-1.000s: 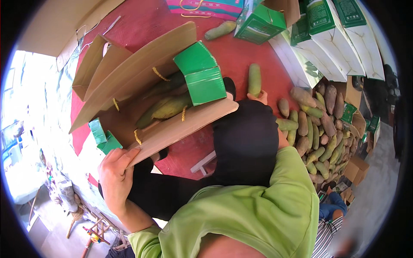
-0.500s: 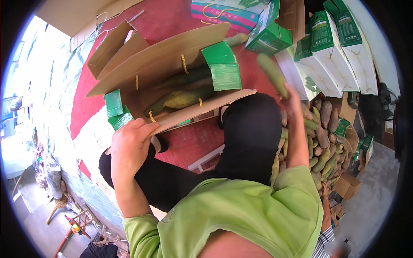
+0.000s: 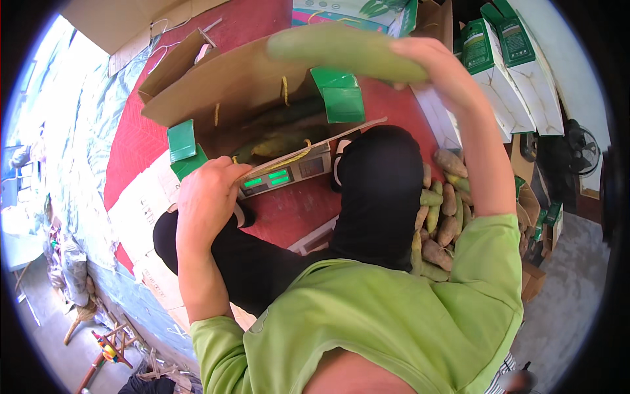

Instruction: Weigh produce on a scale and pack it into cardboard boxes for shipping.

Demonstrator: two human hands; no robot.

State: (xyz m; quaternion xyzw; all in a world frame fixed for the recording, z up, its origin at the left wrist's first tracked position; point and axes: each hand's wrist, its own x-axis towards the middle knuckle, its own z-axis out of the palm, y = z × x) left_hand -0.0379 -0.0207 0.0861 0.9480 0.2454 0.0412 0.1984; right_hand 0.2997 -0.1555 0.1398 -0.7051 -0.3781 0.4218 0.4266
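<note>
A long green radish (image 3: 341, 49), smeared by motion, is held in my right hand (image 3: 443, 69) above the far right side of an open cardboard box (image 3: 216, 98). My left hand (image 3: 210, 197) grips the near flap of the box at its left corner, fingers over the edge. Inside the box lie several radishes (image 3: 272, 146), mostly in shadow. Yellow rope handles (image 3: 285, 90) and green end flaps (image 3: 338, 95) show on the box. Under the tilted near flap, a scale (image 3: 282, 178) with lit green displays is visible.
To my right lies a heap of green and brownish radishes (image 3: 446, 210). White-and-green cartons (image 3: 502, 79) stand at the far right, near a black fan (image 3: 583, 148). My knees flank the red floor covering (image 3: 289, 220). Another person's striped sleeve (image 3: 502, 371) shows at the lower right.
My right hand has swung up and left, carrying the radish from beside the box to over its far side. The near flap has tilted up, uncovering the scale's displays.
</note>
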